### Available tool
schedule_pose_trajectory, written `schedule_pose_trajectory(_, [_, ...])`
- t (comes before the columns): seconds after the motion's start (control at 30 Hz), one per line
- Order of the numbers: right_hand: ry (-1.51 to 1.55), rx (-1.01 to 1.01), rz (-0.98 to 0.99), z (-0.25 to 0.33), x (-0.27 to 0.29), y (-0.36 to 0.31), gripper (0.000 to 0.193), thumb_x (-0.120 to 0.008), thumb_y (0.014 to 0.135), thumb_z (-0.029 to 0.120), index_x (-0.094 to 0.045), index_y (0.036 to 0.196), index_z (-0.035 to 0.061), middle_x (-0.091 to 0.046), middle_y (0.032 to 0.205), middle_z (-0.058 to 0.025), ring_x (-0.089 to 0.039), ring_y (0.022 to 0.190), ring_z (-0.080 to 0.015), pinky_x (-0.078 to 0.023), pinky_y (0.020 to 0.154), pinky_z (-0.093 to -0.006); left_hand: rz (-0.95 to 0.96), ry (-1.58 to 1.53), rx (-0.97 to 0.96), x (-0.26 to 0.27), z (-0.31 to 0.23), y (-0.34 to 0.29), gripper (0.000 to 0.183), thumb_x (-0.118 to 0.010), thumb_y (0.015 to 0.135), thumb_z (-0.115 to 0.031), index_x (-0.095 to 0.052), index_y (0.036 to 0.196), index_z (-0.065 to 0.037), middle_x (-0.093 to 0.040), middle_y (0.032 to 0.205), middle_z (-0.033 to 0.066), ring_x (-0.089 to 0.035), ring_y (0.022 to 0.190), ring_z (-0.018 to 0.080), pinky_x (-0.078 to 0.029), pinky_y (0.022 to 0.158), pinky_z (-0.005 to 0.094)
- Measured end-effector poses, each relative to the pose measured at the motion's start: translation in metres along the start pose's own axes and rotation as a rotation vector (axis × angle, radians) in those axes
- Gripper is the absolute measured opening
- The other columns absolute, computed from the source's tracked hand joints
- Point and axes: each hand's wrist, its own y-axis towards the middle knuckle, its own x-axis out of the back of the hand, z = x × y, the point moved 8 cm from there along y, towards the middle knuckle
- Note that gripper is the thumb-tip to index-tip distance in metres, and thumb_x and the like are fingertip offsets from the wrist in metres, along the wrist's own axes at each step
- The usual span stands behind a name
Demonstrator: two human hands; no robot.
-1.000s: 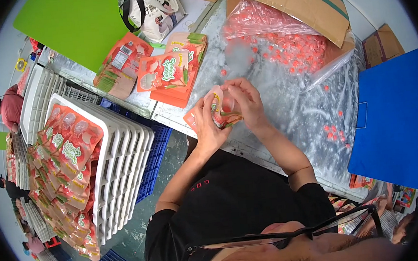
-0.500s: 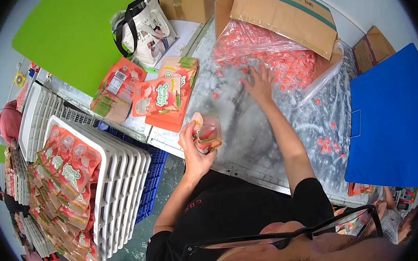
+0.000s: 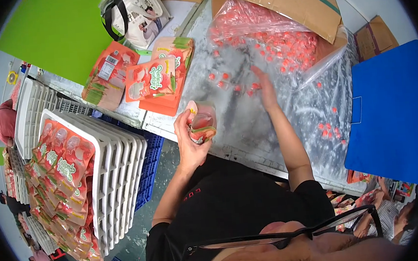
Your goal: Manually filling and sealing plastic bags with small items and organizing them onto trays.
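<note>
My left hand (image 3: pixel 189 144) is closed round a red and tan printed pouch (image 3: pixel 202 120), whose mouth gapes upward at the table's near edge. To the right, my right hand (image 3: pixel 266 90) is on edge over the metal tabletop (image 3: pixel 237 113), fingers stretched out and holding nothing. Just left of it lie several small red pieces in clear wrappers (image 3: pixel 237 88). Beyond, a tipped cardboard box (image 3: pixel 287 1) with a plastic liner (image 3: pixel 259 16) spills a large heap of the same red pieces (image 3: pixel 286 51).
Flat printed pouches (image 3: pixel 151 80) lie on the left, near a white tote bag (image 3: pixel 141 20). Stacked white crates (image 3: pixel 120 186) stand at my left, the top one full of pouches (image 3: pixel 64 166). A blue panel (image 3: pixel 387 121) bounds the right side; a few loose red pieces (image 3: pixel 328 130) lie near it.
My right hand has drawn back from the heap, turning from palm-down to on edge. More red pieces now lie apart from the heap, left of that hand. The left hand still holds the pouch.
</note>
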Motion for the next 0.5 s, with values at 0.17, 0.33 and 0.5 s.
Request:
schedule_pose_trajectory(0.17, [-0.092, 0.024, -0.074, 0.011, 0.047, -0.003, 0.048, -0.042, 0.104, 0.033, -0.055, 0.139, 0.0012, -0.05, 0.148, -0.0119, -0.042, 0.139, -0.0242, -0.027, 0.117, -0.0376, -0.005, -0.021, 0.011, 0.004, 0.0, -0.004, 0.095, -0.079, 0.062, 0.005, -0.035, 0.145, -0.007, -0.039, 0.138, 0.0187, -0.044, 0.128, 0.0355, -0.04, 0.107, 0.0437])
schedule_pose_trajectory(0.33, [-0.512, 0.17, 0.042, -0.004, 0.043, -0.013, 0.04, -0.053, 0.097, 0.018, -0.06, 0.135, 0.008, -0.053, 0.143, -0.014, -0.047, 0.135, -0.029, -0.032, 0.114, -0.0363, 0.005, -0.025, 0.023, 0.006, -0.004, -0.007, 0.094, -0.078, 0.063, 0.005, -0.035, 0.145, -0.006, -0.039, 0.138, 0.0184, -0.044, 0.128, 0.0356, -0.042, 0.106, 0.0435])
schedule_pose_trajectory(0.5, [-0.859, 0.293, 0.105, -0.01, 0.023, -0.024, 0.05, -0.064, 0.084, 0.01, -0.062, 0.133, 0.0177, -0.056, 0.14, -0.0082, -0.044, 0.135, -0.031, -0.03, 0.115, -0.0449, 0.0, 0.003, 0.016, 0.009, -0.005, -0.008, 0.094, -0.078, 0.062, 0.005, -0.035, 0.145, -0.007, -0.039, 0.137, 0.0183, -0.045, 0.128, 0.0355, -0.043, 0.106, 0.0435])
